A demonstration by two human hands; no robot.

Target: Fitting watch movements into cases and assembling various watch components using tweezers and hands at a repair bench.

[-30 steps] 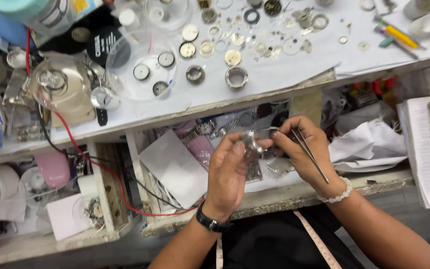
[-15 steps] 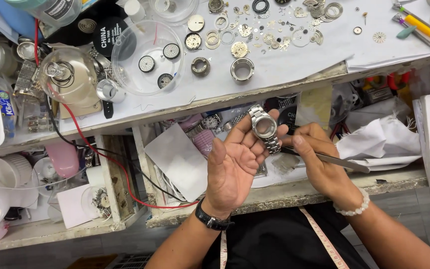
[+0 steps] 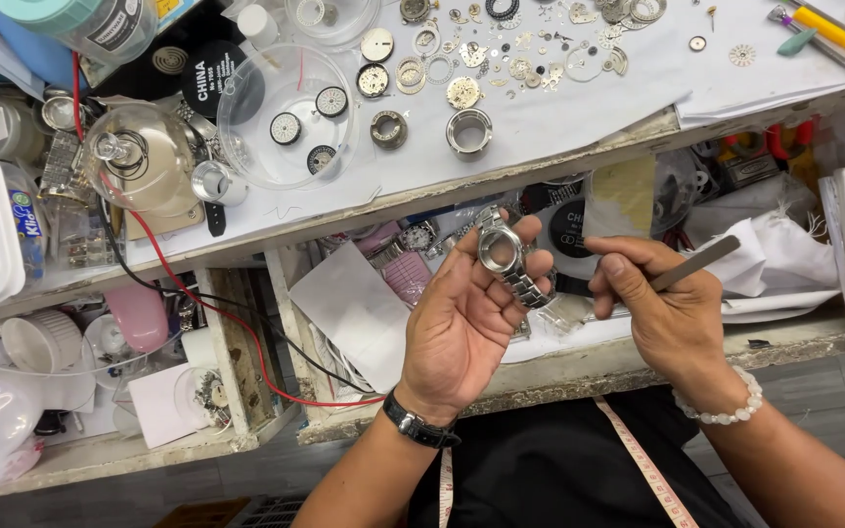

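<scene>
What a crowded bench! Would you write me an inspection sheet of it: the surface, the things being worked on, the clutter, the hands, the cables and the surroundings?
Surface: white paper-covered bench top, worn at its front edge.
Job's things: silver watch case with metal band, empty in the middle; grey metal tool.
Clutter: loose watch parts, two metal rings, clear dish holding dials, glass dome, yellow-handled tool.
Grippers: left hand holds the watch case at its fingertips; right hand grips the tool.
Cables: red wire and a black one hang below the bench.
Surroundings: open drawer with papers and cloth; shelf of cups at left.
</scene>
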